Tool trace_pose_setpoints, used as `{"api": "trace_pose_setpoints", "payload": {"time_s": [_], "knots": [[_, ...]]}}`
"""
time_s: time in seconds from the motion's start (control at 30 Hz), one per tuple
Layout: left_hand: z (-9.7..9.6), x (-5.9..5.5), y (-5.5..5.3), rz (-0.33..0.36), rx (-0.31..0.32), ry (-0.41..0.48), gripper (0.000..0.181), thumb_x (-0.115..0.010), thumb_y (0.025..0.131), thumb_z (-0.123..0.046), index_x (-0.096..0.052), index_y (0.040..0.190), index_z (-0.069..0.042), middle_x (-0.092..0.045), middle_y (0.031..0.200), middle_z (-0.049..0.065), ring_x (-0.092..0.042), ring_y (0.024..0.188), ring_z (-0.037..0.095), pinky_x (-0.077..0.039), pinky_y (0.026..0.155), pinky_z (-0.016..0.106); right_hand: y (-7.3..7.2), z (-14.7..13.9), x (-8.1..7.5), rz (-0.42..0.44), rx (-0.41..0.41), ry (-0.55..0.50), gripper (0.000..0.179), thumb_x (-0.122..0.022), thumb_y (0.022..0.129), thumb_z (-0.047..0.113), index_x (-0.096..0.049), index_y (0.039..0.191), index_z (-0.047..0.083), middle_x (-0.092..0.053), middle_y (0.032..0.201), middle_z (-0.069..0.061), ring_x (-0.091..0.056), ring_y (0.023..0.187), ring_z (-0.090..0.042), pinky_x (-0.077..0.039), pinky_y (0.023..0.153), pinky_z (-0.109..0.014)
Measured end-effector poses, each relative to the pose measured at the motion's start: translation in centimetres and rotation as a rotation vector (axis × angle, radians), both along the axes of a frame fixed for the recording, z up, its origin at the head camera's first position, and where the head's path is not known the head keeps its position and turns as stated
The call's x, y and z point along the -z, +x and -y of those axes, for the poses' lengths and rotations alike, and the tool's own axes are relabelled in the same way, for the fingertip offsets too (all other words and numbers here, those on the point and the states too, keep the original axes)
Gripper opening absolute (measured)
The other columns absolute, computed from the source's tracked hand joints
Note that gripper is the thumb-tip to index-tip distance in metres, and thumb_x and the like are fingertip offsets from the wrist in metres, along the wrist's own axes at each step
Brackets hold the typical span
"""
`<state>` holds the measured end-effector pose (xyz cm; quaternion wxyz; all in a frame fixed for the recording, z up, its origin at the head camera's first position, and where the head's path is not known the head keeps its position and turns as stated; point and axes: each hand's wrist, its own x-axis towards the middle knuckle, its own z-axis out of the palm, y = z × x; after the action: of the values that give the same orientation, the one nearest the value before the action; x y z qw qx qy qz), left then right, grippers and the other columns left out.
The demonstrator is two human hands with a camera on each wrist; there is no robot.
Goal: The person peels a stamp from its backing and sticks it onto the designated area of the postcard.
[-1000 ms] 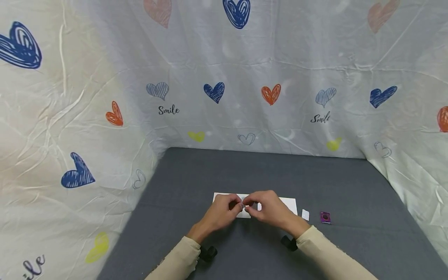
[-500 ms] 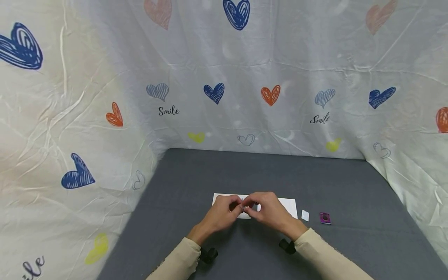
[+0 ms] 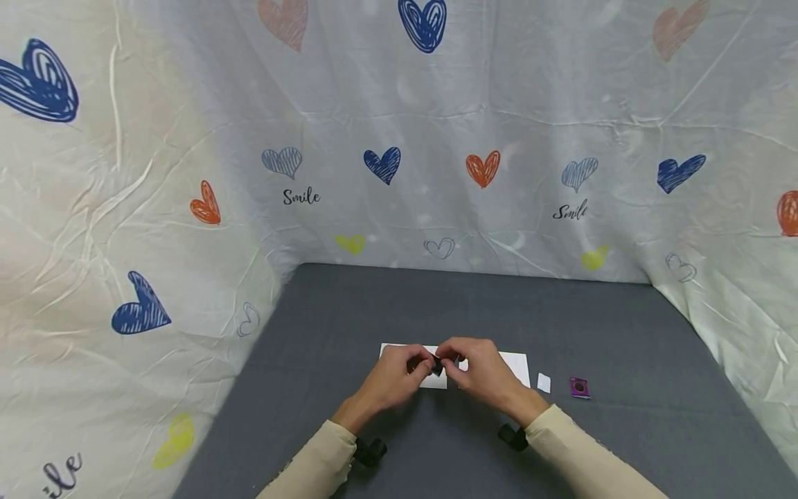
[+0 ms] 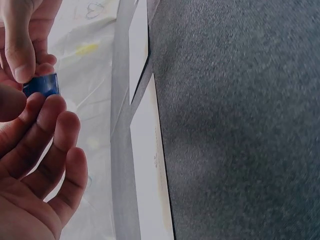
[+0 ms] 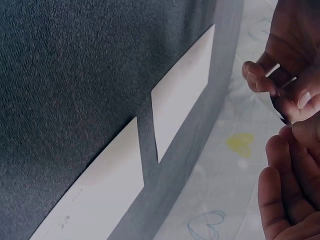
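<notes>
Above two white cards, my left hand [image 3: 399, 374] and right hand [image 3: 479, 371] meet fingertip to fingertip. Between them is a small, flat, dark packet [image 3: 438, 366], pinched by the fingers of both. Its face looks shiny and blue in the left wrist view, where the packet [image 4: 44, 85] is partly covered by fingers and a thumb. From the right wrist only a thin dark edge of the packet [image 5: 280, 109] shows. The left card [image 3: 434, 382] and right card [image 3: 516, 363] lie side by side, a narrow gap between them, partly hidden by the hands.
A small white piece [image 3: 544, 382] lies just right of the cards. Further right is a purple sachet [image 3: 580, 388] with a dark round print. The grey cloth-covered table [image 3: 374, 305] ends at a white curtain [image 3: 430, 208] printed with hearts.
The packet between the fingertips has turned, now showing as a larger dark shape. My right fingertips have shifted slightly right; the left hand has stayed nearly in place.
</notes>
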<state>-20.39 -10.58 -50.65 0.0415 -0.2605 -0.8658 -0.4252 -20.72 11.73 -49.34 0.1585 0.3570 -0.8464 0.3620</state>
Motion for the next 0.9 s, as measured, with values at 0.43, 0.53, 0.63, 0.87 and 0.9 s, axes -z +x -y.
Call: {"api": "trace_pose_setpoints", "payload": {"time_s": [0.43,0.53,0.63,0.87,0.9], "knots": [[0.6,-0.5,-0.5,-0.026,-0.051,0.062,0.004,-0.077,0.100,-0.013,-0.080,0.102,-0.011,-0.078,0.090,-0.001,-0.065,0.074,0.005,-0.057,0.069,0.024,-0.4,-0.5,-0.9,0.037,0.010,-0.007,0.011,-0.076,0.098,0.002,-0.080,0.105,0.010,-0.080,0.097,0.001,-0.069,0.083,-0.005,-0.063,0.076,-0.043],[0.6,-0.7,-0.6,-0.034,-0.033,0.061,0.005,-0.076,0.101,-0.011,-0.081,0.102,-0.011,-0.078,0.091,-0.001,-0.064,0.074,0.005,-0.056,0.069,0.024,-0.5,-0.4,-1.1,0.051,0.014,0.008,0.012,-0.076,0.098,0.002,-0.080,0.105,0.010,-0.080,0.096,0.002,-0.069,0.083,-0.005,-0.063,0.077,-0.044],[0.6,-0.8,-0.7,-0.038,-0.039,0.060,0.006,-0.075,0.102,-0.012,-0.081,0.102,-0.012,-0.078,0.091,-0.002,-0.063,0.074,0.004,-0.055,0.069,0.024,-0.6,-0.3,-1.3,0.069,0.033,0.033,0.010,-0.077,0.098,0.005,-0.081,0.104,0.012,-0.079,0.095,0.004,-0.069,0.082,-0.005,-0.063,0.079,-0.044],[0.5,-1.3,-1.1,-0.026,-0.059,0.085,0.008,-0.073,0.104,-0.014,-0.081,0.102,-0.013,-0.078,0.090,-0.002,-0.064,0.073,0.005,-0.055,0.069,0.025,-1.3,-0.5,-1.5,0.114,0.077,0.072,0.004,-0.078,0.100,0.013,-0.082,0.101,0.015,-0.078,0.089,0.007,-0.068,0.078,-0.001,-0.061,0.077,-0.035],[0.5,-1.4,-1.1,-0.020,-0.060,0.090,0.008,-0.073,0.104,-0.014,-0.081,0.102,-0.013,-0.078,0.091,-0.002,-0.064,0.074,0.005,-0.055,0.069,0.025,-1.5,-0.5,-1.5,0.120,0.076,0.067,0.005,-0.077,0.101,0.013,-0.082,0.100,0.015,-0.078,0.089,0.007,-0.068,0.078,-0.001,-0.061,0.076,-0.035]]}}
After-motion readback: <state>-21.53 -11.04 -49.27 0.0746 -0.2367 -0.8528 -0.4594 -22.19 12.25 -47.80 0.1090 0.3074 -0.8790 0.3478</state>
